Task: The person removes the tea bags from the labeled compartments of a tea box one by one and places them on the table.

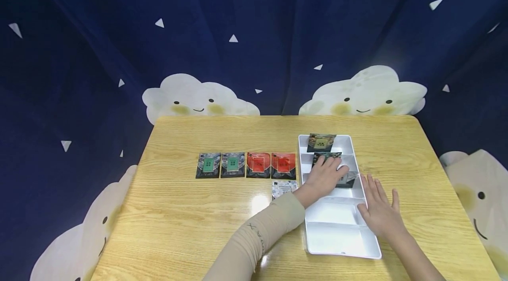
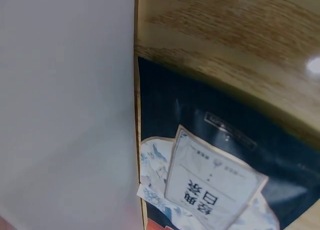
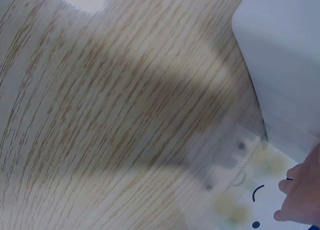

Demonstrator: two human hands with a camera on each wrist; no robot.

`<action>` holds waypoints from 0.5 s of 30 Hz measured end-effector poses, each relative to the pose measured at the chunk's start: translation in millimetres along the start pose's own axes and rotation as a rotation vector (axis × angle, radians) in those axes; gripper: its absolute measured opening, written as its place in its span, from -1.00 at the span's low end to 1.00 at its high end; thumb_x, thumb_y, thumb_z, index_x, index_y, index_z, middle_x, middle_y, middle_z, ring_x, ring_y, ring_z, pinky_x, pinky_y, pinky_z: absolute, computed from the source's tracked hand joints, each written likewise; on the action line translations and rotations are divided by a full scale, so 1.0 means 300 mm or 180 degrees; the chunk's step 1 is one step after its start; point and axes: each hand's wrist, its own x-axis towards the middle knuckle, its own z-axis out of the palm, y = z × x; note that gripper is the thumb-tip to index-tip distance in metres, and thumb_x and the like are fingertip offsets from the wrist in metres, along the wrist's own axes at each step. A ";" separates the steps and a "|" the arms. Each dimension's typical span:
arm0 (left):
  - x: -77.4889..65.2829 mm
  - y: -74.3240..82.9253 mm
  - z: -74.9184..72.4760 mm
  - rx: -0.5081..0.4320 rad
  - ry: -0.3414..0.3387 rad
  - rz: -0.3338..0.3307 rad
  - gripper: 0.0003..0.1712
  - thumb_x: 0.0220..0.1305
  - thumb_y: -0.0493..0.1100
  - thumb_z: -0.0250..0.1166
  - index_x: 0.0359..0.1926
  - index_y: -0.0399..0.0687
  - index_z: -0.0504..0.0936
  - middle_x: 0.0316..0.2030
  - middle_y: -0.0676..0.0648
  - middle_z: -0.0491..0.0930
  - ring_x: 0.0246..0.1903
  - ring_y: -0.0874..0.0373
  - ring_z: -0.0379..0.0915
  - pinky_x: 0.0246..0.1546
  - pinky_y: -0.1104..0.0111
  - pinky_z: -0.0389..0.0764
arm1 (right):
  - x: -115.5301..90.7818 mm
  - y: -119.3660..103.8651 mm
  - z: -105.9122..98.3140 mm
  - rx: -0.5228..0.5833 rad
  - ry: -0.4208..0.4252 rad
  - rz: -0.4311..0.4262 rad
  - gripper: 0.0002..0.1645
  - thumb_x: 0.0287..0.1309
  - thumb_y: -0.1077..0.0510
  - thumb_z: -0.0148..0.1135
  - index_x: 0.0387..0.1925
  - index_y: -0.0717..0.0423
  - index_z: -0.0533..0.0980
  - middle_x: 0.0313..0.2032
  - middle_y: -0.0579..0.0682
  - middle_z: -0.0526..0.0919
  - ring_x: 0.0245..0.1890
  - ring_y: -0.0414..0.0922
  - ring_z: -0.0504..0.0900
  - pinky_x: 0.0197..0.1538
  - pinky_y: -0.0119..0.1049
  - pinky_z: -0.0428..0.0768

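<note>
My left hand (image 1: 326, 177) reaches over a white divided tray (image 1: 337, 254), its fingers extended over the upper-middle compartments. Beneath and beside it lie a dark green-patterned packet (image 1: 329, 155) and a grey-and-white packet (image 1: 347, 179), both partly hidden. A packet with a yellowish label (image 1: 321, 142) leans in the far compartment. Flat against the tray's right side, my right hand (image 1: 382, 210) has its fingers straight and thumb spread; the right wrist view shows part of that hand (image 3: 302, 195) by the tray wall (image 3: 285, 64). The left palm's contact with the packets is hidden.
Left of the tray on the wooden table (image 1: 178, 219) lie two green-label packets (image 1: 208, 165) and two red packets (image 1: 283, 166) in a row. A white-label packet (image 2: 215, 180) lies below them, right beside the tray wall (image 2: 70, 115). A dark blue curtain (image 1: 238, 16) hangs behind.
</note>
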 end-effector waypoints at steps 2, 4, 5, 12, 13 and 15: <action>-0.004 -0.002 -0.004 -0.0030 0.0013 -0.0013 -0.61 0.39 -0.09 -0.16 0.17 0.41 0.20 0.09 0.17 0.23 0.08 0.27 0.16 0.22 0.26 0.11 | 0.000 0.001 -0.001 0.0006 0.0001 -0.0001 -0.18 0.26 0.06 -0.24 0.40 0.07 -0.36 0.37 0.26 -0.16 0.38 0.16 -0.31 0.20 0.22 -0.54; -0.008 -0.005 -0.008 -0.0057 0.0059 -0.0038 -0.62 0.39 -0.08 -0.16 0.17 0.41 0.22 0.09 0.17 0.23 0.08 0.27 0.17 0.21 0.27 0.11 | -0.001 0.002 -0.004 0.0014 0.0004 0.0000 -0.18 0.26 0.06 -0.24 0.40 0.06 -0.36 0.38 0.26 -0.16 0.38 0.15 -0.32 0.20 0.22 -0.53; -0.010 -0.007 -0.011 -0.0071 0.0103 -0.0052 -0.63 0.39 -0.08 -0.16 0.16 0.41 0.23 0.08 0.17 0.24 0.07 0.27 0.17 0.20 0.27 0.12 | -0.001 0.002 -0.005 0.0018 0.0005 0.0000 -0.18 0.26 0.06 -0.24 0.40 0.06 -0.36 0.37 0.26 -0.15 0.38 0.15 -0.32 0.20 0.22 -0.53; -0.040 -0.037 -0.042 -0.0195 0.0409 -0.0185 -0.66 0.35 -0.11 -0.07 0.09 0.36 0.32 0.03 0.15 0.25 0.00 0.25 0.21 0.16 0.24 0.14 | -0.001 0.001 -0.006 0.0025 -0.0018 -0.0005 -0.18 0.26 0.06 -0.24 0.40 0.06 -0.37 0.38 0.25 -0.17 0.38 0.14 -0.35 0.19 0.22 -0.54; -0.046 -0.043 -0.049 -0.0211 0.0424 -0.0203 -0.67 0.34 -0.11 -0.06 0.08 0.35 0.32 0.03 0.14 0.25 0.00 0.24 0.21 0.16 0.24 0.13 | -0.001 0.000 -0.006 0.0026 -0.0022 -0.0007 -0.18 0.26 0.06 -0.24 0.40 0.06 -0.37 0.38 0.25 -0.18 0.38 0.14 -0.34 0.19 0.22 -0.54; -0.059 -0.055 -0.061 -0.0227 0.0461 -0.0236 -0.67 0.35 -0.12 -0.07 0.08 0.34 0.33 0.03 0.14 0.25 0.00 0.24 0.20 0.15 0.24 0.13 | -0.001 -0.001 -0.006 0.0023 -0.0026 -0.0009 -0.18 0.26 0.05 -0.24 0.40 0.07 -0.37 0.38 0.25 -0.18 0.37 0.15 -0.33 0.19 0.22 -0.55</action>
